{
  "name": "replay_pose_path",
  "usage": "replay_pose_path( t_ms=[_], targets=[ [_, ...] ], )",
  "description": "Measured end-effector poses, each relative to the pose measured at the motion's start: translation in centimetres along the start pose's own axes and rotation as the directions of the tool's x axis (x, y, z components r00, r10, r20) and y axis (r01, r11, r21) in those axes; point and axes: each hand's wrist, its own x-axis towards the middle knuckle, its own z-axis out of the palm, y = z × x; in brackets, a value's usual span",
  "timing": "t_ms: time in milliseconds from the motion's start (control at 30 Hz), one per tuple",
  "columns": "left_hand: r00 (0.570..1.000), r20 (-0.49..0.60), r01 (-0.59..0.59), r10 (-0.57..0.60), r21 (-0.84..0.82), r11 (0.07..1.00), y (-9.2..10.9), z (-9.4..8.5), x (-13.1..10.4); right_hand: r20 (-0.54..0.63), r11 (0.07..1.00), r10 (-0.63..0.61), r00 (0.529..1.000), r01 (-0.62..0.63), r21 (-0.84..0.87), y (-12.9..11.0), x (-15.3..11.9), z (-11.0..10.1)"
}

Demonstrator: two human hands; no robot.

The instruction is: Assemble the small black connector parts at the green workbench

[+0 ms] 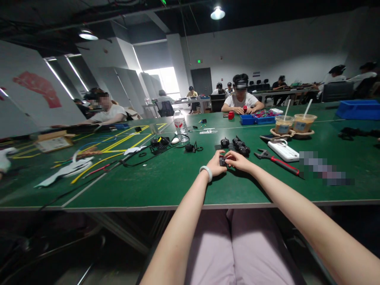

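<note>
Between my two hands, low over the green table (178, 186), is a small dark block-shaped part (222, 161); its exact kind is too small to tell. My left hand (216, 164), with a pale bangle at the wrist, is closed on the part from the left. My right hand (237, 160) reaches it from the right, thumb and fingertips pinched against it. Just beyond my fingers lie a row of black parts (241, 146) and a smaller black part (225, 142). To the right rest red-and-black adjustable pliers (277, 161).
A white power bank-like box (283, 151) and two iced drinks (304, 122) in a carrier stand right. Left are a water bottle (180, 126), black cables (160, 144) and white gloves (67, 172). Across the table a person (242, 99) works by blue bins (247, 119).
</note>
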Motion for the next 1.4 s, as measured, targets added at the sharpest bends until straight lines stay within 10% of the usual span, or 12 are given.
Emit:
replay_pose_path(
  t_ms=[1400],
  targets=[
    [0.998,-0.056,0.014,-0.019,-0.075,0.997,-0.33,0.84,-0.32,-0.012,0.975,0.068,0.998,-0.069,-0.21,-0.49,-0.2,0.2]
  ],
)
